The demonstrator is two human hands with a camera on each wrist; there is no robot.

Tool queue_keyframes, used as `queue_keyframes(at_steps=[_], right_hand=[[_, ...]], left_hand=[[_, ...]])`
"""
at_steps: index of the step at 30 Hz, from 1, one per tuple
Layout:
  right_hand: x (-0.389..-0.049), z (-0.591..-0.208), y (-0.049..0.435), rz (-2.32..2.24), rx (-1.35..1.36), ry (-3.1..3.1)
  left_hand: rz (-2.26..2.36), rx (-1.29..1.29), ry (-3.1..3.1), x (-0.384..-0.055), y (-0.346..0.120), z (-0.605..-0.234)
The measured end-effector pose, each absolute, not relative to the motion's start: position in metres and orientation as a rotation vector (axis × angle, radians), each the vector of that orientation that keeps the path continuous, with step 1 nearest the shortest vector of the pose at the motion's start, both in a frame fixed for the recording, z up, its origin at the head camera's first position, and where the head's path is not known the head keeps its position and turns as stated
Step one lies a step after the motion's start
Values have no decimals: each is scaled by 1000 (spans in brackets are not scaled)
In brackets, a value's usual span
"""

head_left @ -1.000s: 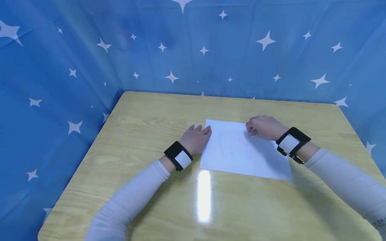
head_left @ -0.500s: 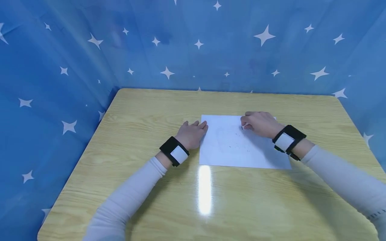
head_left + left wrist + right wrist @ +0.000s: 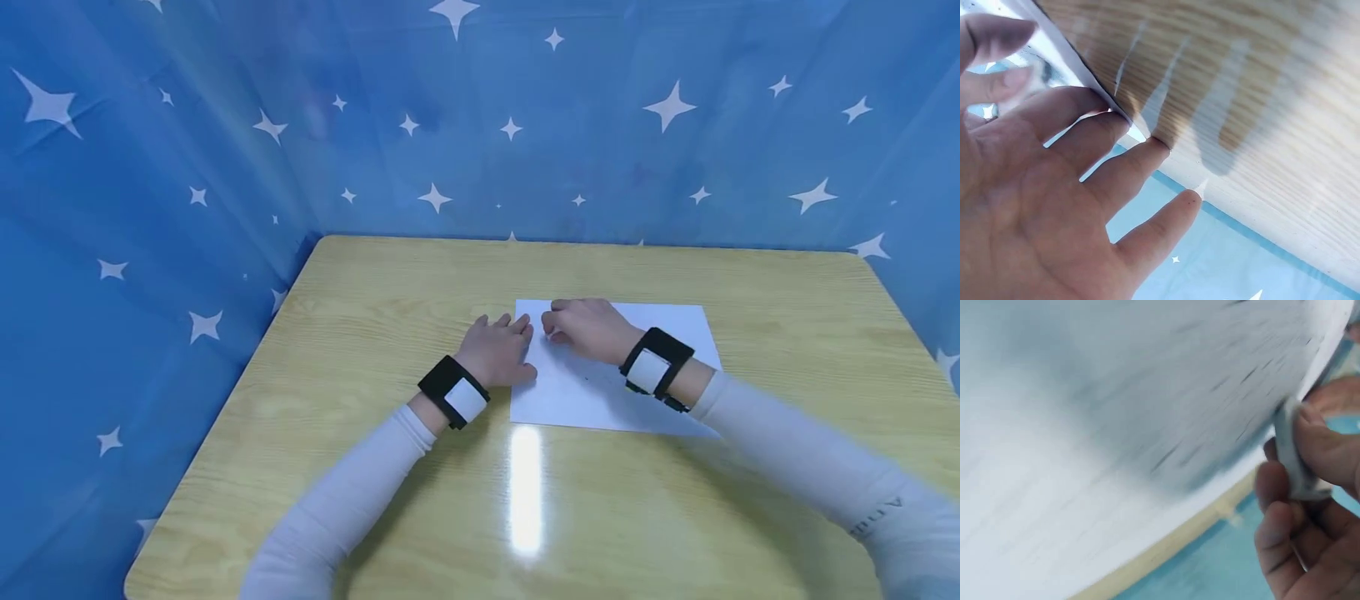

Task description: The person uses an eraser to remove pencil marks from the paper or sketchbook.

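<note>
A white sheet of paper [image 3: 577, 404] lies on the wooden table. My left hand [image 3: 495, 354] rests on its left edge, and in the left wrist view the fingers [image 3: 1129, 175] are spread and nearly straight. Near the paper's upper left part, my right hand [image 3: 596, 329] pinches a small whitish eraser [image 3: 1294, 456] between thumb and fingers. The eraser's edge at the paper looks dark and smudged. Dark crumbs [image 3: 1249, 375] are scattered over the sheet, blurred in the right wrist view. From the head view the eraser is mostly hidden by the hand.
The light wooden table [image 3: 375, 292] extends around the sheet, with a bright light reflection [image 3: 525, 492] in front of it. A blue curtain [image 3: 465, 158] with white stars hangs behind the table and along its left side. Both wrists wear black bands [image 3: 453, 392].
My right hand has moved left across the paper with the eraser, close to the left hand. The left hand stays at the paper's left edge, its thumb now showing out over the sheet.
</note>
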State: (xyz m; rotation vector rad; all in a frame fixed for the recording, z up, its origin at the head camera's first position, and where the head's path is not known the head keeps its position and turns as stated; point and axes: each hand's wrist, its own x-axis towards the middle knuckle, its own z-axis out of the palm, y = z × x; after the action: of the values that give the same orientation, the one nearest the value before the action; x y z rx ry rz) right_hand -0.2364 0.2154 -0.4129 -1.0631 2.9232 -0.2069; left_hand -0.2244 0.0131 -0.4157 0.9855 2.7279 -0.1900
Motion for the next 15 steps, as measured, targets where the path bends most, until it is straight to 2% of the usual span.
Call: queue_keyframes(at_steps=[6,9,12,15], right_hand=[[-225,-396,287,-139,-895,3033],[-220,-396,306,-131,-861,3060],[-219,-400,291,-191,-888,3038],[-220,-406,253,-242,-976,2982]], left_hand=[[-192,957,2773,-234,12,-401],[-196,959,2769,-235,10,-400],[-169,965,2744,-232,12,-405],[-133,977,2717,-226,16,-416]])
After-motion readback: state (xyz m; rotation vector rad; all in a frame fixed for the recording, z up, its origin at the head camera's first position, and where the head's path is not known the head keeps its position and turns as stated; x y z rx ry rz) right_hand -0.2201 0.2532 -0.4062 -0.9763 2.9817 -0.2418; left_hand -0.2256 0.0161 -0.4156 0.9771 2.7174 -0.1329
